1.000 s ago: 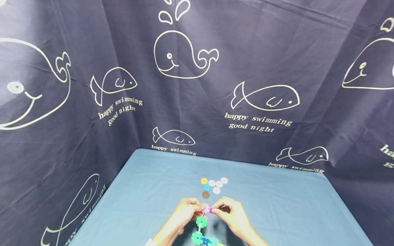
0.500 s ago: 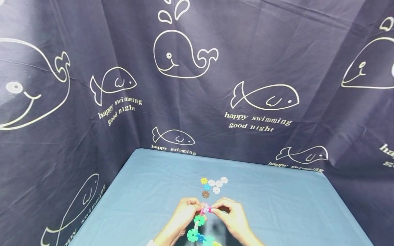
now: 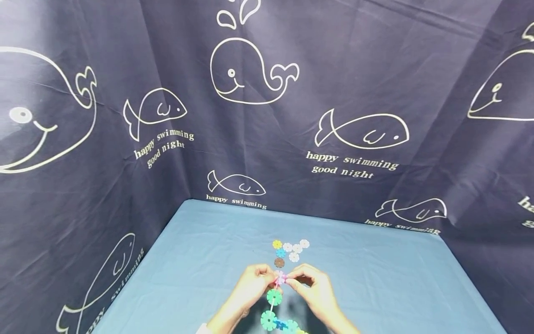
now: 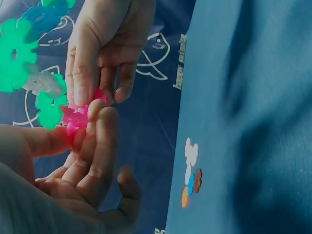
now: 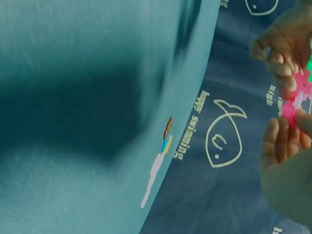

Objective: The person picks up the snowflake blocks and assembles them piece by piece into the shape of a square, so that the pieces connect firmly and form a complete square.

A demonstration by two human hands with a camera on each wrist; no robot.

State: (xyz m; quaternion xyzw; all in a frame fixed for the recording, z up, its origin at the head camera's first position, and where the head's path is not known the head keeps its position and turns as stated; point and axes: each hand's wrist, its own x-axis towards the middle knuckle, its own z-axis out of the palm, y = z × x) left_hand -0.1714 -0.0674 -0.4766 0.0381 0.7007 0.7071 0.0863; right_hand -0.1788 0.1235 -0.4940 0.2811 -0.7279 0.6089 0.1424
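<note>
From the left, a dark curtain (image 3: 250, 130) with pale whales, fish and lettering reaches round behind the blue-covered counter (image 3: 187, 264); a white sleeve (image 3: 203, 329) shows at the lower edge, at 7 o'clock from the left hand (image 3: 250, 287); that hand pinches the pink discs (image 3: 281, 277) between thumb and fingers, from their 9 o'clock side.

The pink discs sit between the 2 hands, at the upper end of a chain; from them it runs towards 6 o'clock through 1 green disc (image 3: 274, 297), a pale link (image 3: 272, 305) and another green disc (image 3: 269, 320); there it bends towards 4 o'clock through a blue disc (image 3: 281, 324) and a teal disc (image 3: 292, 326); whether its lower end touches the counter cannot be told.

At 12 o'clock from the pink discs, loose on the counter, lie 1 brown (image 3: 279, 262), 1 light blue (image 3: 281, 253) and 1 yellow disc (image 3: 277, 244), close together; 4 white discs (image 3: 297, 248) cluster at 1 o'clock.

The right hand (image 3: 313, 288) grips the pink discs from 3 o'clock, thumb and fingers pinching.
</note>
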